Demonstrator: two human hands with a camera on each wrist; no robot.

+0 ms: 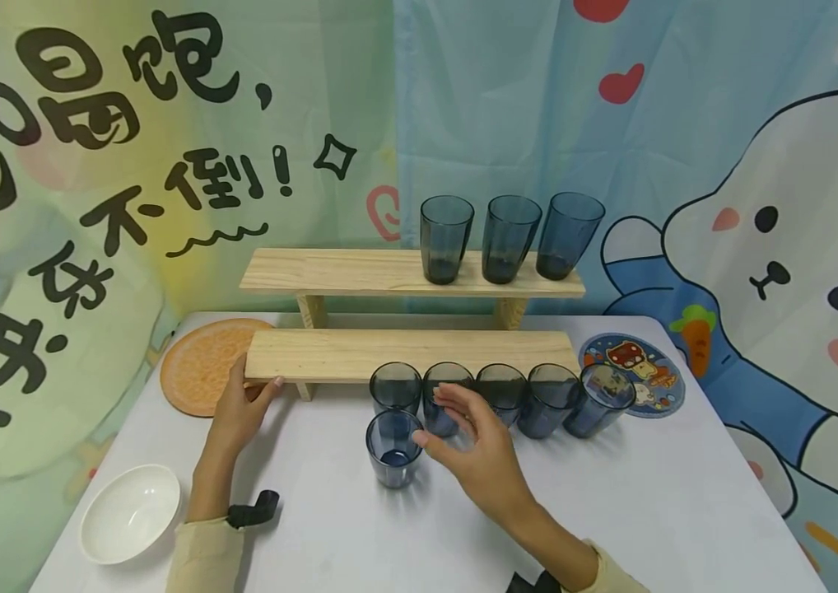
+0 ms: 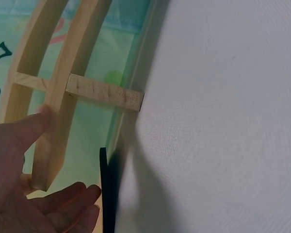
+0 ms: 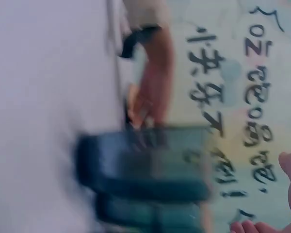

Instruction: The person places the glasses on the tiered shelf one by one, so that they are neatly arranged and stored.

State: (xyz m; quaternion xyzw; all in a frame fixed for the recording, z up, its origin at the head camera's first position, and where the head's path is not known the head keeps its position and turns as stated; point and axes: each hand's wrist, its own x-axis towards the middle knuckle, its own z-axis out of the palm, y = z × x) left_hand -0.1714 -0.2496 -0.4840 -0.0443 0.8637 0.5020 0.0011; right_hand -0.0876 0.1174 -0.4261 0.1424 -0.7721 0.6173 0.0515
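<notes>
My left hand (image 1: 232,416) grips the left end of the lower plank of a two-step wooden shelf (image 1: 330,354); in the left wrist view the thumb (image 2: 36,126) lies against the plank. Over the table, my right hand (image 1: 484,457) has its fingers loosely spread, holding nothing. Its thumb appears near the rim of a blue tinted drinking glass (image 1: 392,473) that stands ahead of the others. Behind that glass, several matching glasses (image 1: 502,394) form a row before the lower plank, the rightmost (image 1: 600,403) looking tilted. Blurred glasses (image 3: 145,160) show in the right wrist view.
Three more glasses (image 1: 508,239) stand on the upper plank at the right. A white bowl (image 1: 130,515) sits at the table's left, an orange round mat (image 1: 200,371) behind it. A patterned round mat (image 1: 656,379) lies at the right. A printed curtain (image 1: 508,99) hangs behind.
</notes>
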